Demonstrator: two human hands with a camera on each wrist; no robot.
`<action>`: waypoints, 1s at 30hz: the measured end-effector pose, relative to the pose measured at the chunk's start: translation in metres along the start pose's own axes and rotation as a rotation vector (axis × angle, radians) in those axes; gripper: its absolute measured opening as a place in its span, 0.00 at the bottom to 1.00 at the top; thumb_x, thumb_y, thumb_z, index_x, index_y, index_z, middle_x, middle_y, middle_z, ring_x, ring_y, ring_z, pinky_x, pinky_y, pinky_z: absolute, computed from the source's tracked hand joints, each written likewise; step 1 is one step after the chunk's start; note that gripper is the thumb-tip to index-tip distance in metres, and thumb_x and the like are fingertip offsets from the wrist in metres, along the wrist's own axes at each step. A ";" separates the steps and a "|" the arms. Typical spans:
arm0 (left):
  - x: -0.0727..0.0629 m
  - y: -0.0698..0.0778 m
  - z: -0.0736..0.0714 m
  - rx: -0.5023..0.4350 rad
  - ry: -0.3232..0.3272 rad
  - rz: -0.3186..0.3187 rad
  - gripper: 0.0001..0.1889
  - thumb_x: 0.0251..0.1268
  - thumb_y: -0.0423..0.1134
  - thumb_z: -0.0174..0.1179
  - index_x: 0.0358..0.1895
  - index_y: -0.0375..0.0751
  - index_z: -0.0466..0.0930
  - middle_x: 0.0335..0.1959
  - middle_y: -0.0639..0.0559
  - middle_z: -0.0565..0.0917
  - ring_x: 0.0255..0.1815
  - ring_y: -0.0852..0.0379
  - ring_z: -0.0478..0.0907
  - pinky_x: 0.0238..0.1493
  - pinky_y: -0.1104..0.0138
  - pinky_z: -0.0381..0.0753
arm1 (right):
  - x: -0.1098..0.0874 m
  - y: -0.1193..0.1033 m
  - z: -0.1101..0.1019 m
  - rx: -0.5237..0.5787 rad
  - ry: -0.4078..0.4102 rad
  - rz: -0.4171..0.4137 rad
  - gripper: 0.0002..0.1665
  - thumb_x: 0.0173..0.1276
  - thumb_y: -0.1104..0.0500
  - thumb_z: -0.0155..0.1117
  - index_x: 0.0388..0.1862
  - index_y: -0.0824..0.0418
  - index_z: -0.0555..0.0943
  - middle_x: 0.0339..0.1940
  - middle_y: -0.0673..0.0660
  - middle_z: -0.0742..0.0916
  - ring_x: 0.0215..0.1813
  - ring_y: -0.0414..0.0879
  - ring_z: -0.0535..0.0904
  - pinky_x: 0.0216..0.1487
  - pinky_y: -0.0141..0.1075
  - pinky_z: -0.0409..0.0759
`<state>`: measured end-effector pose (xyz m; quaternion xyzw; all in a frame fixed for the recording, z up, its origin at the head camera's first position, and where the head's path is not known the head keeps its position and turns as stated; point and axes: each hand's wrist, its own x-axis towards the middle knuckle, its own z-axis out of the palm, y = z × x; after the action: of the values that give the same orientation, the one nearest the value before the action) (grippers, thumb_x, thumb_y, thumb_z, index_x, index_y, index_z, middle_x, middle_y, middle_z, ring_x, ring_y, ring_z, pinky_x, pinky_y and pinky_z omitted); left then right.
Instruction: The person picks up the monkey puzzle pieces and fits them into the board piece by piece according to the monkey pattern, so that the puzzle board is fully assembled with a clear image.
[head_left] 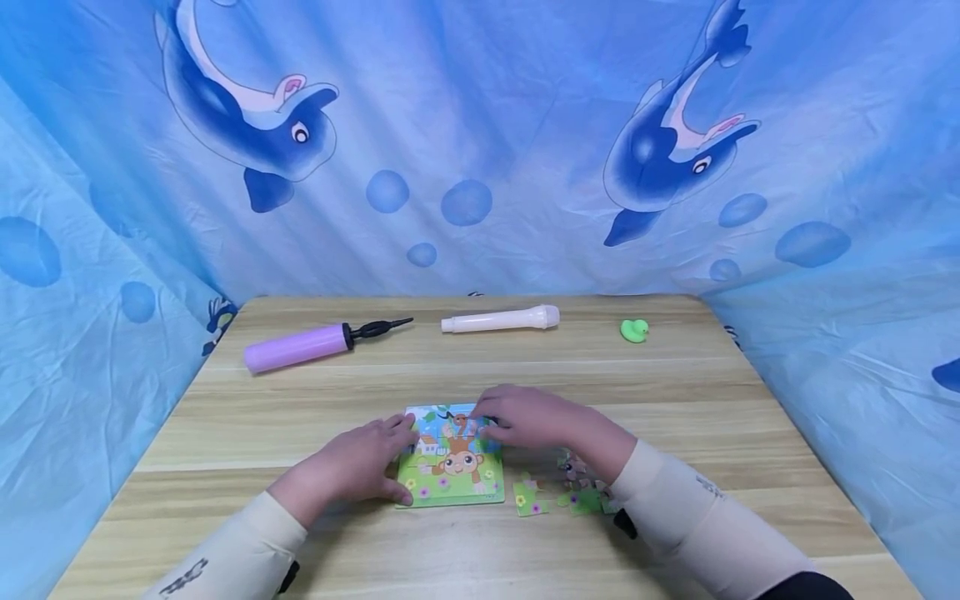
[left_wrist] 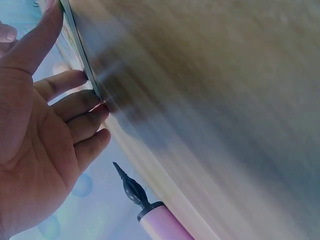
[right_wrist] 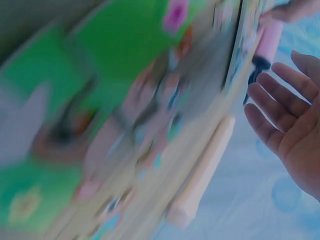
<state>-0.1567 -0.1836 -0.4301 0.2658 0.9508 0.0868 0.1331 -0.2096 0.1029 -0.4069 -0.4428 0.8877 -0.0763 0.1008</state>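
Note:
A square jigsaw puzzle [head_left: 450, 483] with a monkey picture lies on the wooden table. My left hand [head_left: 367, 461] rests along its left edge, the thumb by the near corner and the fingertips by the far one. The left wrist view shows that hand [left_wrist: 47, 115] with fingers spread and touching the thin board edge. Over the puzzle's far right part is my right hand [head_left: 528, 417], covering some of the picture. Its fingers look loosely extended in the right wrist view, palm [right_wrist: 305, 140] showing. Loose puzzle pieces [head_left: 529, 497] lie right of the board, some partly hidden under the right forearm.
Toward the back left lies a purple hand pump [head_left: 296, 348] with a black nozzle. A white stick-shaped object [head_left: 498, 320] is at the back middle, and a green toy duck [head_left: 633, 331] at the back right. A blue dolphin-print curtain [head_left: 525, 125] surrounds the table.

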 end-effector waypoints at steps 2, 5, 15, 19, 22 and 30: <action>0.000 0.000 0.000 -0.001 0.005 -0.001 0.49 0.45 0.66 0.70 0.70 0.45 0.68 0.76 0.39 0.62 0.72 0.36 0.64 0.68 0.44 0.69 | -0.008 0.009 -0.002 -0.005 0.024 0.019 0.20 0.76 0.50 0.54 0.61 0.56 0.80 0.60 0.52 0.82 0.64 0.47 0.76 0.67 0.43 0.75; 0.001 0.000 0.000 -0.010 0.018 0.003 0.50 0.44 0.66 0.70 0.71 0.47 0.65 0.74 0.39 0.64 0.70 0.36 0.67 0.66 0.44 0.71 | -0.022 0.022 -0.005 -0.005 0.046 0.076 0.19 0.76 0.51 0.55 0.60 0.57 0.81 0.59 0.53 0.83 0.64 0.48 0.77 0.67 0.45 0.75; 0.001 0.001 -0.002 -0.032 -0.016 -0.003 0.50 0.45 0.66 0.70 0.75 0.57 0.62 0.76 0.40 0.60 0.74 0.35 0.61 0.70 0.41 0.65 | -0.066 0.058 -0.002 0.037 0.030 0.211 0.15 0.71 0.56 0.61 0.54 0.60 0.83 0.51 0.54 0.85 0.56 0.50 0.80 0.57 0.46 0.80; 0.002 0.000 -0.001 -0.027 -0.020 -0.008 0.50 0.45 0.66 0.69 0.75 0.57 0.61 0.77 0.41 0.60 0.74 0.36 0.60 0.70 0.42 0.65 | -0.080 0.063 0.001 0.056 0.015 0.267 0.15 0.68 0.53 0.65 0.50 0.57 0.84 0.48 0.51 0.84 0.51 0.47 0.80 0.53 0.45 0.80; 0.002 0.000 0.000 -0.025 -0.020 -0.010 0.51 0.45 0.66 0.70 0.75 0.55 0.61 0.77 0.41 0.60 0.74 0.36 0.60 0.70 0.42 0.65 | -0.089 0.062 0.005 0.042 -0.009 0.331 0.14 0.62 0.48 0.71 0.42 0.53 0.83 0.40 0.48 0.81 0.43 0.44 0.77 0.44 0.42 0.79; 0.002 0.002 0.000 -0.008 -0.021 -0.008 0.50 0.45 0.65 0.70 0.74 0.50 0.63 0.77 0.42 0.60 0.75 0.38 0.60 0.71 0.44 0.64 | -0.104 0.054 0.016 -0.076 -0.023 0.345 0.21 0.50 0.42 0.76 0.28 0.50 0.74 0.29 0.44 0.71 0.33 0.42 0.64 0.32 0.34 0.65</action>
<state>-0.1574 -0.1811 -0.4297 0.2622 0.9501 0.0872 0.1444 -0.1859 0.2180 -0.4228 -0.2880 0.9516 -0.0191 0.1059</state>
